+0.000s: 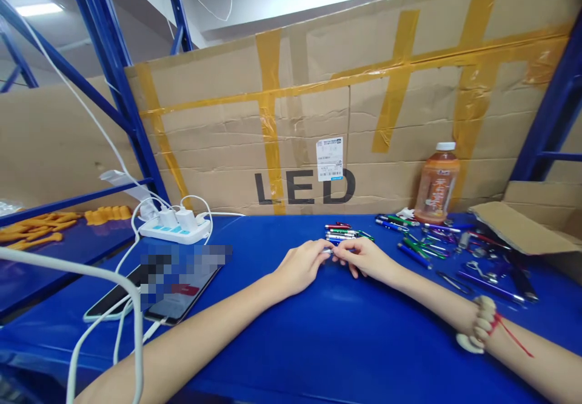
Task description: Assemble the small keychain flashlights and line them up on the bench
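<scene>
My left hand [301, 265] and my right hand [364, 257] meet at the middle of the blue table [336, 337], fingers curled. Together they pinch a small pen-like part [328, 250] between their fingertips. Just behind the hands lies a small row of coloured pens [344, 232]. A bead bracelet with a red string [482, 324] sits on my right wrist.
Several loose pens and pen parts [436, 243] are scattered at the right, by an orange drink bottle [436, 184] and an open cardboard box [527, 228]. A white power strip [175, 227], cables and two phones [168, 295] lie left. A taped "LED" cardboard wall [318, 119] stands behind.
</scene>
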{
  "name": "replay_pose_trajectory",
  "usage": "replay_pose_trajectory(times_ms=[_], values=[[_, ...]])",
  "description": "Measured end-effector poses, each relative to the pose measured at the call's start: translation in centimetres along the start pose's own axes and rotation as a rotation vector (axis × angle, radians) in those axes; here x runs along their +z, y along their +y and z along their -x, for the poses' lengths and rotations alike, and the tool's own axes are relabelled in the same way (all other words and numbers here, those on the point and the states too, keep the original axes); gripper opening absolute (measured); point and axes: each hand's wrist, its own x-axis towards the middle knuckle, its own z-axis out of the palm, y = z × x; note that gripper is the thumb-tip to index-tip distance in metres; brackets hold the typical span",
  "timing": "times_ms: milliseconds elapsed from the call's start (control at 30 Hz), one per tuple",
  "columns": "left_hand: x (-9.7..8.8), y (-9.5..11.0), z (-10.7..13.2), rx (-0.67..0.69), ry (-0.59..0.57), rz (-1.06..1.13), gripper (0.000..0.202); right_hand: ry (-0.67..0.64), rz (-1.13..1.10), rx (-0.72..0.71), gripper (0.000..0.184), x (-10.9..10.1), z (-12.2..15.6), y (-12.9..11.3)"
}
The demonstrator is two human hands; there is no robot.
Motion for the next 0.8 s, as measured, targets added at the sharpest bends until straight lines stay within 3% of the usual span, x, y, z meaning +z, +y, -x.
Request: replay_pose_trajectory(times_ms=[333, 533, 800], values=[[0.28, 0.09, 0.05, -0.032, 0.062, -0.080, 0.024, 0.323, 0.196, -0.065, 0.030, 0.21, 0.17, -0.73], [0.24, 0.13, 0.06, -0.080, 0.079, -0.097, 0.025, 0.273, 0.072, -0.149, 0.033, 0.27, 0.08, -0.71], [0.18, -0.17, 0.08, -0.053, 0.046, 0.090, 0.024, 0.189, -0.131, -0.142, 0.036, 0.23, 0.07, -0.90]])
